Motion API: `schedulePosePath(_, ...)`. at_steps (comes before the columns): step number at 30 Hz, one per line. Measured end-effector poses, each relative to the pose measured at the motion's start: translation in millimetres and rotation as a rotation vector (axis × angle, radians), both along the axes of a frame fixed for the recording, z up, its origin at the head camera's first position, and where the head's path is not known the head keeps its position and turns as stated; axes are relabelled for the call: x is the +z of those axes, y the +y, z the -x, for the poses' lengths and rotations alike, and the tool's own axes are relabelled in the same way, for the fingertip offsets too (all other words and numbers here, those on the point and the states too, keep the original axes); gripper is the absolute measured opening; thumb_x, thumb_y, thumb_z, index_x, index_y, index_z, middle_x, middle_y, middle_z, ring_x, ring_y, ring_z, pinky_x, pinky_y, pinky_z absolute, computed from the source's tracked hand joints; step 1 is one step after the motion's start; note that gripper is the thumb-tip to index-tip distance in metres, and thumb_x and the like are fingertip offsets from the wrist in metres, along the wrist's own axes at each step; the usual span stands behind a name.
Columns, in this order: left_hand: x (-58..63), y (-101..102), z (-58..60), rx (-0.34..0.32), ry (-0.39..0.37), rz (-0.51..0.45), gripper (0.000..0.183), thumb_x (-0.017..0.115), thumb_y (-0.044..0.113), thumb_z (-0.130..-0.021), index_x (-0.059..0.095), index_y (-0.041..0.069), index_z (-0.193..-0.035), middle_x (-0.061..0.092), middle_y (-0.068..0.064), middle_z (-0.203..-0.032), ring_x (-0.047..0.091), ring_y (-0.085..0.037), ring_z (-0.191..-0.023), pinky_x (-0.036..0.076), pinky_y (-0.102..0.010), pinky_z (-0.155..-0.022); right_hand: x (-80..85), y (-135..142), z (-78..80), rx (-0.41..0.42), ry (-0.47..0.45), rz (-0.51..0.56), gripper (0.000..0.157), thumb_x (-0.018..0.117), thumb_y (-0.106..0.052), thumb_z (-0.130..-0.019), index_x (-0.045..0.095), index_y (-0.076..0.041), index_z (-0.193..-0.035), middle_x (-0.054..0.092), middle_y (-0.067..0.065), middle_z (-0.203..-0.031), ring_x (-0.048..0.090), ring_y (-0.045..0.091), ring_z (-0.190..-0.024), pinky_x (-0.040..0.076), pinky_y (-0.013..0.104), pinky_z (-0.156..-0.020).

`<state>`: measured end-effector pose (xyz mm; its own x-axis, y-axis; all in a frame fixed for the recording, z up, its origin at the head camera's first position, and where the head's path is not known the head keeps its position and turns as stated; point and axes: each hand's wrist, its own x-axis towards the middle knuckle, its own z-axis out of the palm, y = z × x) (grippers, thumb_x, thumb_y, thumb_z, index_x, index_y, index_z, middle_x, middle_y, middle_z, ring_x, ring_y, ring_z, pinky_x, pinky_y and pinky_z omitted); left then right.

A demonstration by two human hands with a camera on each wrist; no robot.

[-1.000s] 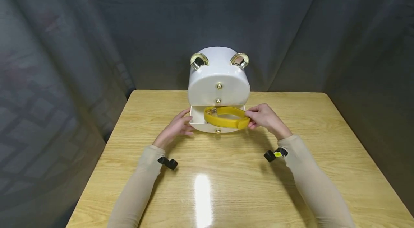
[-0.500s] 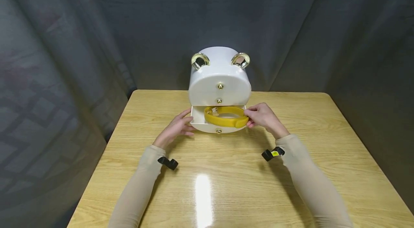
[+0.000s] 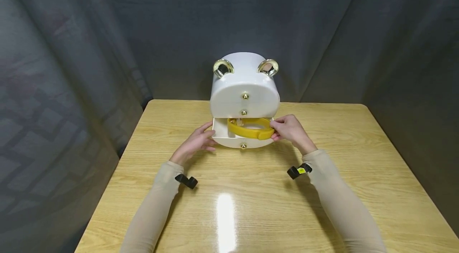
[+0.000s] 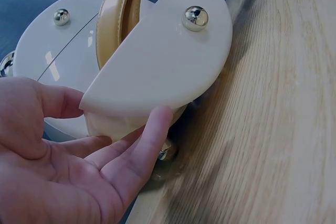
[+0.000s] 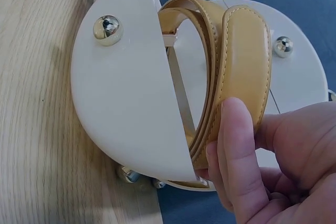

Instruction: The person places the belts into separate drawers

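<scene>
A coiled yellow belt (image 3: pixel 247 132) with stitched edges is partly down in the pulled-out bottom drawer (image 3: pixel 226 142) of a small white drawer box (image 3: pixel 233 103). My right hand (image 3: pixel 292 130) pinches the coil at its right side, thumb and fingers on the strap (image 5: pixel 247 61). The coil leans and rises above the drawer front (image 5: pixel 126 93). At the drawer's left corner my left hand (image 3: pixel 195 142) holds the drawer, thumb at the top edge and fingers along the outer side (image 4: pixel 152 140). A metal buckle (image 3: pixel 239 122) shows inside the coil.
Round gold knobs (image 3: pixel 245 96) sit on the drawer fronts, and two gold ear-like rings (image 3: pixel 223 68) stand on top of the box. It rests on a wooden table (image 3: pixel 358 157) close to its back edge, before a dark grey curtain (image 3: pixel 287 14).
The right hand has moved slightly left with the belt, and the coil sits a little lower in the drawer. The left hand stays at the drawer's corner.
</scene>
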<state>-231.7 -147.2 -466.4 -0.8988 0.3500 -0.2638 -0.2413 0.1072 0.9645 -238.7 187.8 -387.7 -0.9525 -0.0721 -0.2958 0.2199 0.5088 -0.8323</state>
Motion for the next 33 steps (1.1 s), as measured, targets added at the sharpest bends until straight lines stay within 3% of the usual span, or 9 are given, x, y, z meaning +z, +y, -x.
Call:
schedulePosePath(12, 0.6, -5.6, 0.4, -0.074, 0.040, 0.011, 0.061, 0.045, 0.021, -0.114, 0.022, 0.015, -0.171, 0.057, -0.034, -0.148, 0.068, -0.047, -0.125, 0.065, -0.040, -0.091, -3.7, -12.3, -0.4, -0.065, 0.018, 0.021, 0.041, 0.055, -0.011, -0.103, 0.063, 0.016, -0.133, 0.070, 0.009, -0.081, 0.065, 0.003, -0.056, 0.059, 0.016, -0.059)
schedulePosePath(20, -0.5, -9.0, 1.5, -0.105, 0.082, 0.029, 0.061, 0.046, 0.022, -0.113, 0.025, 0.015, -0.170, 0.060, -0.032, -0.145, 0.072, -0.042, -0.119, 0.065, -0.042, -0.092, -8.3, -21.7, -0.8, -0.091, 0.060, -0.004, 0.038, 0.056, -0.013, -0.105, 0.065, 0.015, -0.129, 0.072, 0.016, -0.089, 0.068, 0.005, -0.057, 0.061, 0.018, -0.060)
schedulePosePath(26, -0.9, -12.0, 3.2, -0.111, 0.088, 0.041, 0.063, 0.049, 0.020, -0.112, 0.026, 0.015, -0.170, 0.063, -0.032, -0.141, 0.076, -0.036, -0.110, 0.066, -0.043, -0.091, -13.4, -27.8, 1.5, -0.135, 0.056, 0.019, 0.036, 0.057, -0.015, -0.105, 0.067, 0.012, -0.126, 0.072, 0.008, -0.077, 0.068, 0.004, -0.054, 0.061, 0.019, -0.058)
schedulePosePath(33, 2.5, -13.2, 2.4, -0.119, 0.083, 0.039, 0.063, 0.048, 0.020, -0.112, 0.025, 0.013, -0.170, 0.063, -0.033, -0.141, 0.073, -0.044, -0.115, 0.066, -0.041, -0.091, -22.1, -35.4, 2.4, -0.168, 0.105, 0.017, 0.034, 0.058, -0.015, -0.104, 0.069, 0.011, -0.124, 0.070, 0.004, -0.072, 0.067, 0.004, -0.051, 0.060, 0.021, -0.055)
